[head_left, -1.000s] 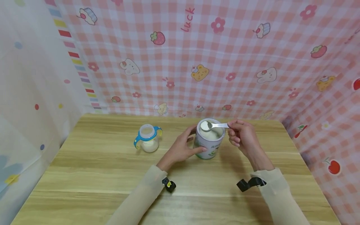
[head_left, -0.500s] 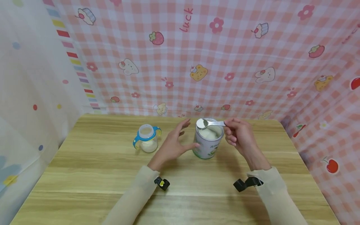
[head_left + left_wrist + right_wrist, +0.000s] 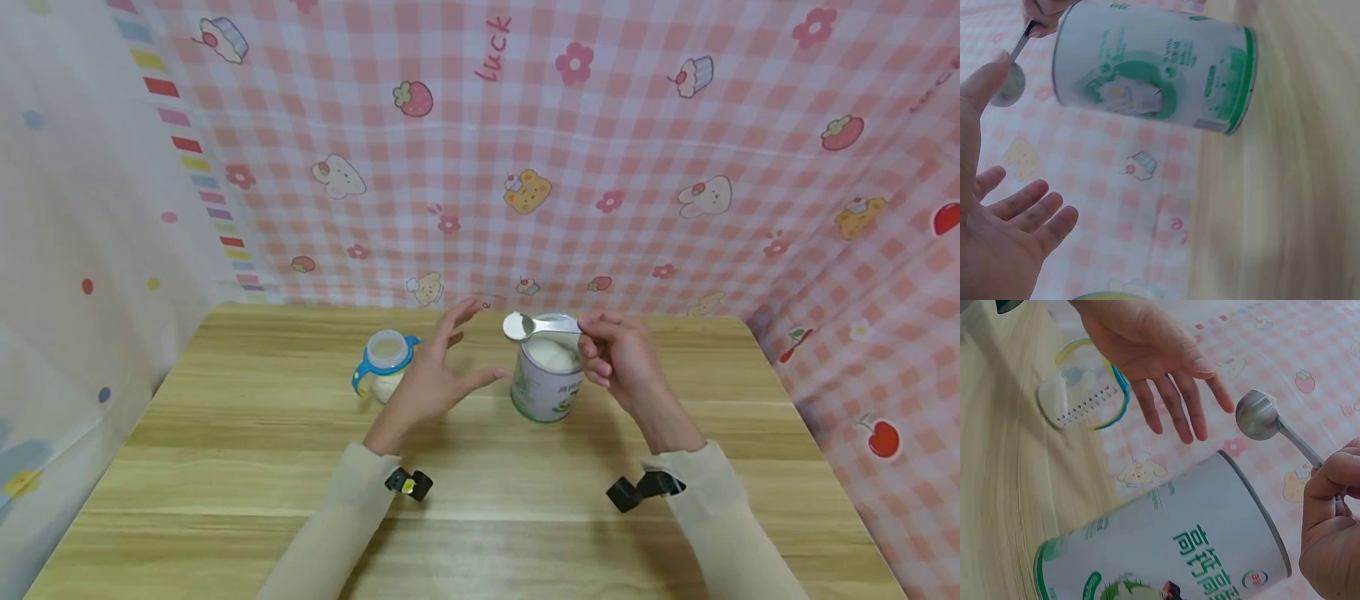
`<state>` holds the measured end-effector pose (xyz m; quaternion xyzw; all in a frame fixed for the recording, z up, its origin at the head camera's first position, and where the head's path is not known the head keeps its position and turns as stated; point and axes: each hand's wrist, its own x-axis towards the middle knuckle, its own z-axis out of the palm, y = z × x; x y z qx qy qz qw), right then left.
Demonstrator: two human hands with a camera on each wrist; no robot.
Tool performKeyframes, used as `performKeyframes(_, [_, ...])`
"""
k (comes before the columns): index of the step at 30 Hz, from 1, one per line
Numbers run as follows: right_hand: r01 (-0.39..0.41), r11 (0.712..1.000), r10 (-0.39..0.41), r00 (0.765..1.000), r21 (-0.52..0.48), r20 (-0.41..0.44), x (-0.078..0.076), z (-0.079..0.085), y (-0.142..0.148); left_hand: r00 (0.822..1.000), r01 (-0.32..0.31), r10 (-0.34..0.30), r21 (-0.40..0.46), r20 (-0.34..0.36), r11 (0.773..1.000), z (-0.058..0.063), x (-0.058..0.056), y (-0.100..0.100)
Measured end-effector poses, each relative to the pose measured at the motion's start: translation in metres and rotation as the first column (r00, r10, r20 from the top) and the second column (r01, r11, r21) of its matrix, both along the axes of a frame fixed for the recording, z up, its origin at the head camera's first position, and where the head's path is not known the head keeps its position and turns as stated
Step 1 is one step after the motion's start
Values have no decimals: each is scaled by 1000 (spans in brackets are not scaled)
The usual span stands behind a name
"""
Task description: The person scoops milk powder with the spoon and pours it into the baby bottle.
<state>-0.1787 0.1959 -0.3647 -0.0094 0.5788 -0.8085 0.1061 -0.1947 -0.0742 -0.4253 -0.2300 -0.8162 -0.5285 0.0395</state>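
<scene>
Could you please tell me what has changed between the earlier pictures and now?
The left hand has let go of the can and moved left, toward the two-handled bottle. The right hand has carried the filled spoon left, from over the can's opening to its left edge. The can and bottle stand where they were; the right hand still holds the spoon.
</scene>
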Motion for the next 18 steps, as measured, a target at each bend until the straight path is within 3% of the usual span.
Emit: performKeyframes(18, [5,1000,-5,1000,-5,10,-1,4,-33,987,-91,92,11,-130,996,16,6,-50])
